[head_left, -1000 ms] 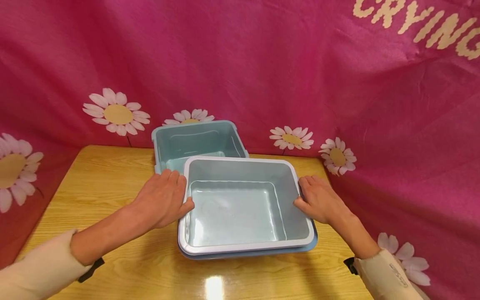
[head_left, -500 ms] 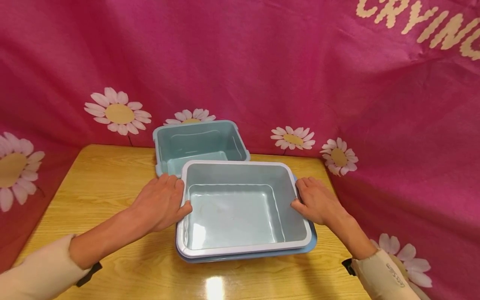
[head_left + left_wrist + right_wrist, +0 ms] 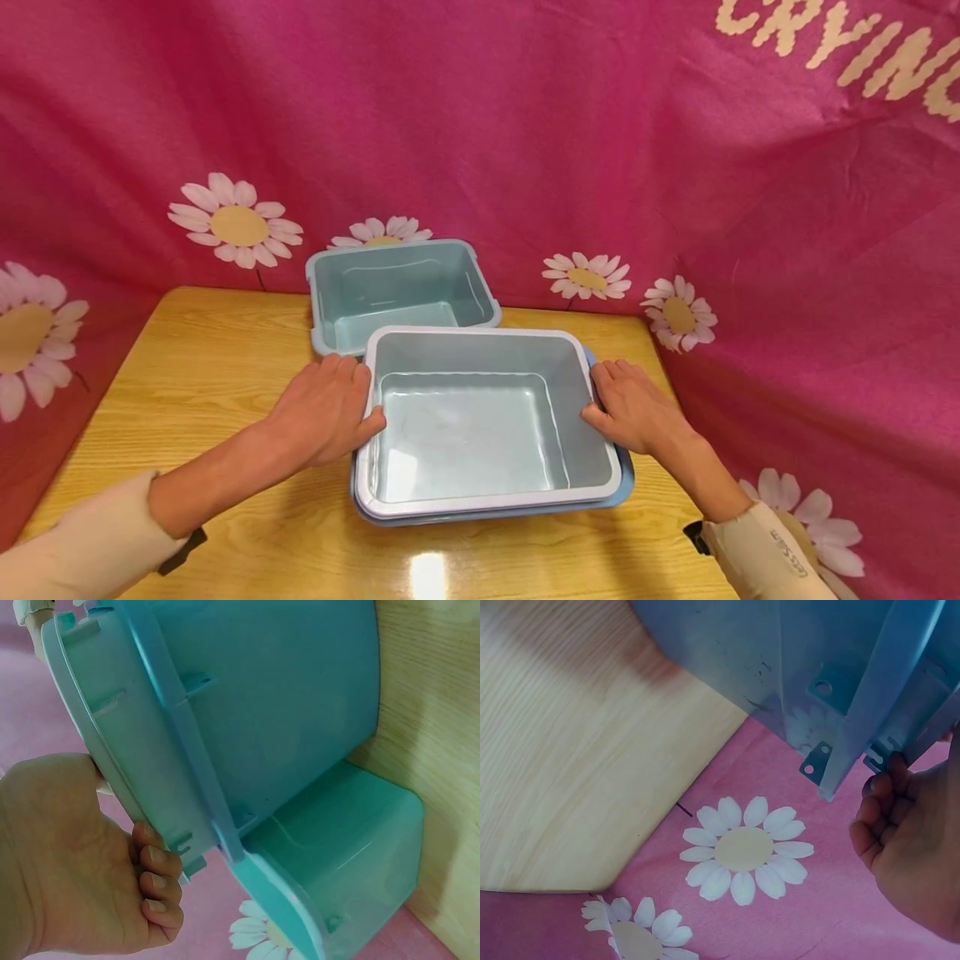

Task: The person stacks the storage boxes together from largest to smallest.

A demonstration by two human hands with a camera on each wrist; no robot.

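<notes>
A grey-white plastic bin (image 3: 468,437) sits nested inside a blue bin (image 3: 624,483), whose rim shows along the right and front. My left hand (image 3: 326,410) grips the upper bin's left rim, thumb over the inside edge. On the opposite side my right hand (image 3: 633,407) holds the right rim the same way. In the left wrist view, fingers (image 3: 161,881) curl under the rim, and the upper bin stands partly out of the blue bin (image 3: 277,690). Fingertips (image 3: 881,787) touch the rim's underside in the right wrist view.
Behind the nested pair, to the left, stands a teal bin (image 3: 397,287) on the wooden table (image 3: 210,367). A pink cloth (image 3: 480,125) with daisies surrounds the table's back and sides.
The upper bin and both hands have shifted slightly toward the front and down, most of it in the first half second. More of the teal bin's near side shows.
</notes>
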